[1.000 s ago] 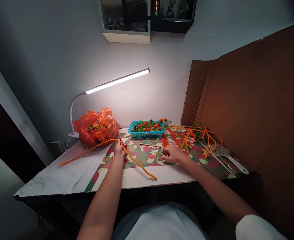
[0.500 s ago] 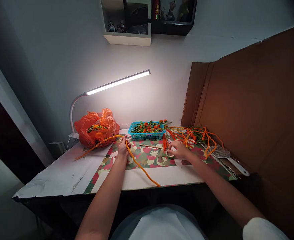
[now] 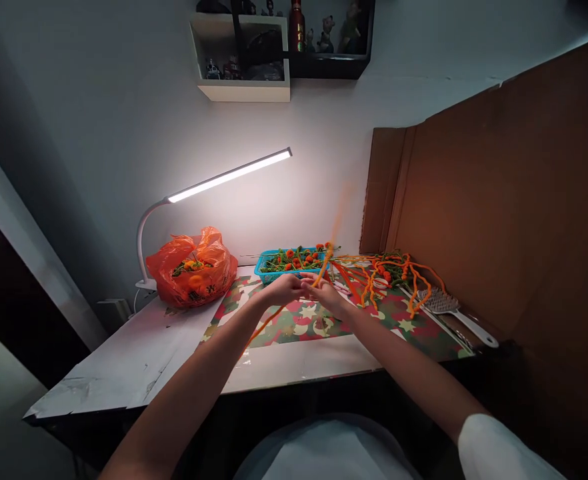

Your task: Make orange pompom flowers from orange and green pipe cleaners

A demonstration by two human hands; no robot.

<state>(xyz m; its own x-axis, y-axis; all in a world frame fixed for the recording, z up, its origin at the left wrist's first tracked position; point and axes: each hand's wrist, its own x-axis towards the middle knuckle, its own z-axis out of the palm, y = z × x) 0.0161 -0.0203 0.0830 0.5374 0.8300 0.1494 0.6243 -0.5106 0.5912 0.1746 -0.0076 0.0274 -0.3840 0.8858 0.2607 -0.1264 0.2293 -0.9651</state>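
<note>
My left hand [image 3: 283, 291] and my right hand [image 3: 328, 295] meet above the patterned mat, just in front of the blue basket [image 3: 270, 276]. Both are closed, fingertips together, around a long fuzzy orange pipe cleaner [image 3: 265, 325]. One end of it slants down past my left forearm; the other sticks up beyond my right fingers, smeared by motion. Whether anything else is pinched between the fingers is hidden. Orange flower heads [image 3: 290, 255] on green stems fill the basket.
An orange plastic bag [image 3: 217, 263] with yellow-orange flowers stands left, beside a lit lamp [image 3: 229, 176]. Orange strands [image 3: 369, 285] lie tangled at the right, near a white-handled brush [image 3: 474, 329]. A cardboard panel [image 3: 494, 200] rises on the right; shelves [image 3: 247, 92] hang above.
My right hand has left the green tape roll and come to my left hand, which moved right. The orange pipe cleaner has swung upright at one end. The roll no longer shows on the mat.
</note>
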